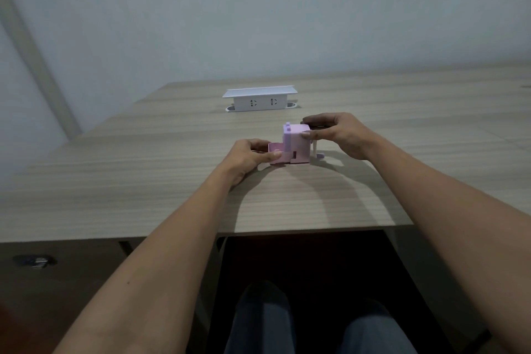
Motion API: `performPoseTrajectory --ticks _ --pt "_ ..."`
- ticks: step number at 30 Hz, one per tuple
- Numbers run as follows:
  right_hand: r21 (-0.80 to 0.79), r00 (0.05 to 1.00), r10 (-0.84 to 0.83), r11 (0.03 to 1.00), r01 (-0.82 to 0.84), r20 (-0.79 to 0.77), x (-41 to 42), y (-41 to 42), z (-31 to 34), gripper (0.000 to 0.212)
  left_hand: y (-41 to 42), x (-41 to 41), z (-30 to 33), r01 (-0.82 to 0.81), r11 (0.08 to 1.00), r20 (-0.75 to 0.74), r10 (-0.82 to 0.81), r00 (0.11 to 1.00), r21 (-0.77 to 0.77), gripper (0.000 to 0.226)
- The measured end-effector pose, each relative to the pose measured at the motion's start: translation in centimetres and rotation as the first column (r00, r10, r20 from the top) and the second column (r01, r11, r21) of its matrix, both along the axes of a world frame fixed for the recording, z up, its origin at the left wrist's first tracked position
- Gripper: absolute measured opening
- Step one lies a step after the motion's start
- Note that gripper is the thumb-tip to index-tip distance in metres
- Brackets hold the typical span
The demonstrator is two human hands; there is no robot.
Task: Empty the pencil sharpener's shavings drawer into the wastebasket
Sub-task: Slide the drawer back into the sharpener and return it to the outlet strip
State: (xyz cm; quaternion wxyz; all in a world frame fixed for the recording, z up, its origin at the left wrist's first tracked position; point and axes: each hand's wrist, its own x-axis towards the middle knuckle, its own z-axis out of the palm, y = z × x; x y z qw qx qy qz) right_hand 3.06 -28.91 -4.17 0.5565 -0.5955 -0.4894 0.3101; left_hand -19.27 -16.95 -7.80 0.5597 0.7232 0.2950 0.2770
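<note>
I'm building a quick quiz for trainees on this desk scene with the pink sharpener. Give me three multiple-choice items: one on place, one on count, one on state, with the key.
1. Where is the white socket box relative to the pencil sharpener?
A. Farther back on the desk
B. Under the desk
C. In the left hand

2. How many sockets show on the socket box's front?
A. None
B. Two
C. Five

3. What state is the shavings drawer in?
A. Fully shut
B. Lying apart on the desk
C. Partly slid out

Key:
1. A, it sits beyond the sharpener, toward the wall.
2. B, two outlets side by side.
3. C, it sticks out of the sharpener's left side, the left hand pinching it while the right hand grips the body.
</note>
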Motion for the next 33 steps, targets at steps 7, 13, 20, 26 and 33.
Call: performPoseTrajectory --ticks 7,13,20,26,33 --pt "0.007 1.000 0.002 1.000 -0.002 -0.014 0.1 0.2 -0.3 0.057 -0.7 1.7 0.1 0.047 0.999 -0.022 -0.047 0.999 0.008 0.046" --pt "0.026 1.000 0.002 1.000 -0.002 -0.021 -0.2 0.0 -0.5 0.056 -0.9 2.6 0.0 0.073 0.997 -0.039 -0.072 0.997 0.028 0.045" --pt "0.007 1.000 0.011 1.000 -0.011 0.008 0.0 -0.4 -1.5 0.069 -0.1 2.2 0.5 0.038 0.995 0.044 -0.042 0.998 0.088 0.072" --pt "-0.019 0.997 0.069 0.997 -0.068 0.039 1.3 -0.1 -1.2 0.051 0.5 3.2 1.7 0.078 0.994 0.092 -0.085 0.992 0.071 0.051" --pt "0.007 0.995 0.071 0.997 -0.072 0.068 2.9 2.4 1.2 0.048 3.6 5.6 3.7 0.097 0.990 0.115 -0.109 0.987 0.099 0.048"
